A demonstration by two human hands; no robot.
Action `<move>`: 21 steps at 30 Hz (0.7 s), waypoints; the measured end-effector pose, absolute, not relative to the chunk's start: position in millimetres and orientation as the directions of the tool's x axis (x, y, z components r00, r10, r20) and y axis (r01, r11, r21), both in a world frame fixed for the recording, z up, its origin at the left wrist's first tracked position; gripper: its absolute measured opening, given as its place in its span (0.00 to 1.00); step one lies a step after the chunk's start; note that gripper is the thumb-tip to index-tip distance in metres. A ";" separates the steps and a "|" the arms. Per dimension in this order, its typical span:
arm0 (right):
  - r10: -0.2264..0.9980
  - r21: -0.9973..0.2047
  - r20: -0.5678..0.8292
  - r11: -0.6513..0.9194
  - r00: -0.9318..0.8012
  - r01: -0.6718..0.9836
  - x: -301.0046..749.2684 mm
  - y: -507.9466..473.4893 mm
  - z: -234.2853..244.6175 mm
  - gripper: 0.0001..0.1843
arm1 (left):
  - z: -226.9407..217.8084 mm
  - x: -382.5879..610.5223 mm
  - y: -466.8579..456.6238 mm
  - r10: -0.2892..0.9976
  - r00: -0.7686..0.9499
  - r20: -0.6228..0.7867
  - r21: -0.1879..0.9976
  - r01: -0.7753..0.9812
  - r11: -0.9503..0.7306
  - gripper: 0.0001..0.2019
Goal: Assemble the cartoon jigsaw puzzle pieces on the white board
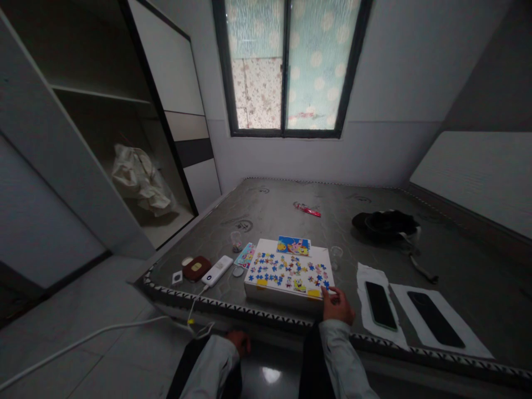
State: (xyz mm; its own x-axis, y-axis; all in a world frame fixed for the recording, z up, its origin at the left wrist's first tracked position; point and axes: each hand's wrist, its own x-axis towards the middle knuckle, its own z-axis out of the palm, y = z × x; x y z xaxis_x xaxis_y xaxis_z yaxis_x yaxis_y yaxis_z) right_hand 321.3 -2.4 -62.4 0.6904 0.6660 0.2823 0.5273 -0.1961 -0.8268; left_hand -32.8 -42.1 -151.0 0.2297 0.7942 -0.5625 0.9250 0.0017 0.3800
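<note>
A white box (286,301) lies on the grey mattress, and several small jigsaw pieces (266,271) are spread over its top in blue, yellow and pink. At the back of the box sits a cartoon picture card (293,245). My right hand (338,306) is at the front right corner of the box, fingers bent, fingertips touching the edge near a blue piece. Whether a piece is between those fingers is too small to tell. My left hand (240,342) rests at my left knee, below the mattress edge, its fingers curled and nothing visible in them.
Left of the box are a second card (245,255), a clear cup (236,241), a white power bank (218,271) with a cable and a brown case (197,269). To the right are another clear cup (336,257), a phone (381,305), a dark slab (435,318) and a black cap (386,226).
</note>
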 end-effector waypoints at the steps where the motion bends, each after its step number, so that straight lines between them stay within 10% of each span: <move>1: 0.671 -0.828 0.269 -0.205 0.690 0.522 322.5 -2.2 -62.7 0.34 | -151.5 -32.6 -42.3 0.798 0.234 -0.556 0.381 0.924 -0.005 0.15; 21: 0.615 -0.783 0.425 -0.119 0.665 0.610 321.9 -3.6 -67.2 0.35 | -139.7 -27.5 -44.1 0.779 0.235 -0.582 0.342 0.939 -0.027 0.17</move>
State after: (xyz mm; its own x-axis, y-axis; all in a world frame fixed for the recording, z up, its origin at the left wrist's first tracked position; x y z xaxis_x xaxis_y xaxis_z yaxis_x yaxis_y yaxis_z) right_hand 321.9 -3.6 -67.2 0.6648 0.6146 0.4246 0.6103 -0.1192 -0.7832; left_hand -27.5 -44.1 -139.7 0.2345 0.7786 -0.5820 0.9393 -0.0272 0.3421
